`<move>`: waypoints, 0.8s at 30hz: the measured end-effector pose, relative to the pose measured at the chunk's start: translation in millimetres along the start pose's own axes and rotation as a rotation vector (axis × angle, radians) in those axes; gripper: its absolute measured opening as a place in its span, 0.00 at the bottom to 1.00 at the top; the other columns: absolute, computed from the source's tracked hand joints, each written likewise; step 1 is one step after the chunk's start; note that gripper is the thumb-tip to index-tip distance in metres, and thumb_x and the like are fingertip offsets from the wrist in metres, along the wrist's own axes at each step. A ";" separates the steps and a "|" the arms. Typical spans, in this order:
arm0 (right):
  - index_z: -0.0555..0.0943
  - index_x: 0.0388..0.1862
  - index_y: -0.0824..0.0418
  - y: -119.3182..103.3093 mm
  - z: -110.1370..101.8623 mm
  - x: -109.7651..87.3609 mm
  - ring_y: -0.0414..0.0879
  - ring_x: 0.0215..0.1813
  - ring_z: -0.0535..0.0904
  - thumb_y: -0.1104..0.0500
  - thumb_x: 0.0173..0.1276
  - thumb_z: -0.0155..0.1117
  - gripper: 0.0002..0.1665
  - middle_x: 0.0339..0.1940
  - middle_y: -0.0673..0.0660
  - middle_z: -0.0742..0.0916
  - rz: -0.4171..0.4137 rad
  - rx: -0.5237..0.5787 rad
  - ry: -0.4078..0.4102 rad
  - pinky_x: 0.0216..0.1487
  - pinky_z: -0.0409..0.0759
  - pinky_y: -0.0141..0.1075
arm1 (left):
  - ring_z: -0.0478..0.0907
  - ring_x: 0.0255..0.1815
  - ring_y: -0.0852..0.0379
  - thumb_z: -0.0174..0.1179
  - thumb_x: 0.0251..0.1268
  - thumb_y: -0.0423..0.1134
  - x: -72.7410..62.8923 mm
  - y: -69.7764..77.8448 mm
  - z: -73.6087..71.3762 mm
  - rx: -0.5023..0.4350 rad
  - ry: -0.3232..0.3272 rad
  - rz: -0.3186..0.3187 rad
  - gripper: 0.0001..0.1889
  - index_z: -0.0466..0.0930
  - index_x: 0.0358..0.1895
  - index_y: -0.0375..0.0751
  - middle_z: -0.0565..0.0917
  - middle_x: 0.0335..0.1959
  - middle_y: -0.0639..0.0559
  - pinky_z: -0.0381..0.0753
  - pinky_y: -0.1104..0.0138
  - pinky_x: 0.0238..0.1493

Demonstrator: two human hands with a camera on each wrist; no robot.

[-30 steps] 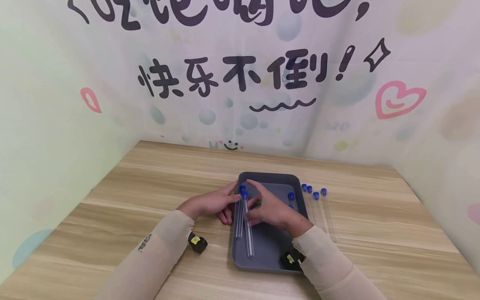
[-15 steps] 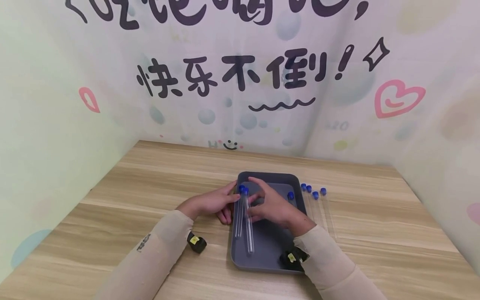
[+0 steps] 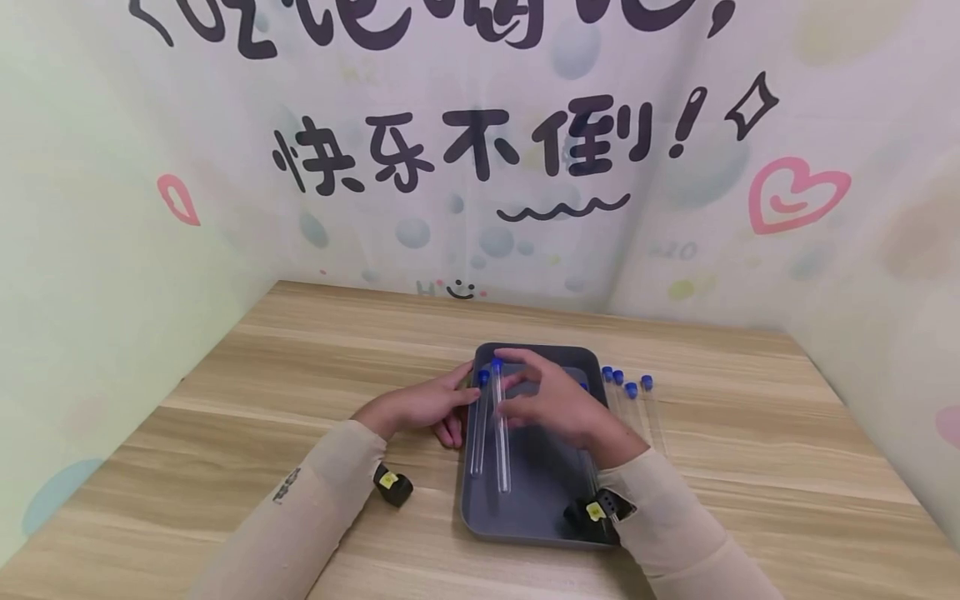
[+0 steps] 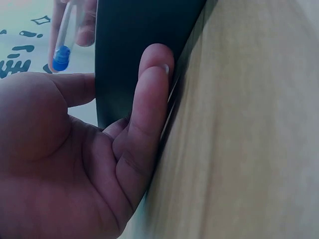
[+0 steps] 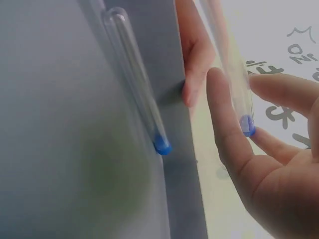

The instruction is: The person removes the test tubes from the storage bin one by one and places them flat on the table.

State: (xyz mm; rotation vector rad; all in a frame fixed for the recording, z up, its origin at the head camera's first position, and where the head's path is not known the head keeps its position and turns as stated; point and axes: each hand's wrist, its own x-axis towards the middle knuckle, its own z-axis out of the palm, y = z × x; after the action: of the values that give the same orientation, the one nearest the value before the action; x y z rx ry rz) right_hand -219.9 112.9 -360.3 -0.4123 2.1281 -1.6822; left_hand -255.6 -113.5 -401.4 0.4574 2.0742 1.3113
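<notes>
My right hand (image 3: 555, 408) pinches a clear test tube (image 3: 503, 467) with a blue cap, held tilted over the left part of a grey tray (image 3: 525, 512). In the right wrist view the thumb and fingers stand around the tube near its cap (image 5: 247, 125). My left hand (image 3: 420, 406) grips the tray's left wall, thumb over the rim and fingers along the outside, as the left wrist view shows. Another capped test tube (image 3: 477, 446) lies inside along that wall. At the tray's right side, a blue cap (image 3: 583, 387) shows; the right hand and forearm partly hide what lies there.
Several more blue-capped test tubes (image 3: 637, 417) lie on the wooden table (image 3: 360, 333) just right of the tray. A black wrist-camera mount (image 3: 393, 487) sits at the left wrist, another (image 3: 600, 507) at the right. A printed cloth (image 3: 465, 242) hangs behind the table.
The right hand has lifted the test tube slightly and moved it to the right, away from the tube along the left wall. The left hand keeps its place on the tray.
</notes>
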 end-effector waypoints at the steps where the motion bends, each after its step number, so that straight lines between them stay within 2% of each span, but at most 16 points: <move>1: 0.60 0.79 0.54 -0.8 -0.9 -0.5 0.50 0.43 0.86 0.70 0.64 0.67 0.47 0.59 0.69 0.76 -0.005 0.003 0.002 0.46 0.89 0.46 | 0.84 0.23 0.50 0.40 0.83 0.47 0.0 0.0 0.1 0.000 0.000 0.004 0.33 0.34 0.81 0.65 0.82 0.30 0.39 0.87 0.62 0.26; 12: 0.62 0.77 0.47 -16.6 -12.4 -11.3 0.52 0.45 0.87 0.68 0.64 0.69 0.47 0.61 0.68 0.75 -0.047 -0.006 0.052 0.49 0.88 0.48 | 0.84 0.24 0.50 0.40 0.83 0.48 -3.2 -1.2 -0.6 0.007 0.003 0.005 0.33 0.34 0.81 0.66 0.83 0.31 0.38 0.87 0.61 0.27; 24: 0.59 0.79 0.50 -25.2 -25.8 -17.7 0.57 0.45 0.87 0.70 0.65 0.65 0.47 0.59 0.68 0.74 -0.083 0.048 0.074 0.47 0.88 0.50 | 0.84 0.24 0.50 0.40 0.83 0.48 -3.4 -0.5 0.9 0.009 0.012 0.004 0.33 0.34 0.82 0.64 0.82 0.31 0.38 0.87 0.61 0.27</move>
State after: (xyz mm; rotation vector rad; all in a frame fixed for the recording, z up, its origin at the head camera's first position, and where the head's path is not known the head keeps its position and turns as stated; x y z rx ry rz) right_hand -217.0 137.3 -328.4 -0.4366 2.1451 -1.8171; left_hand -252.5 -115.1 -401.0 0.4584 2.0913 1.3104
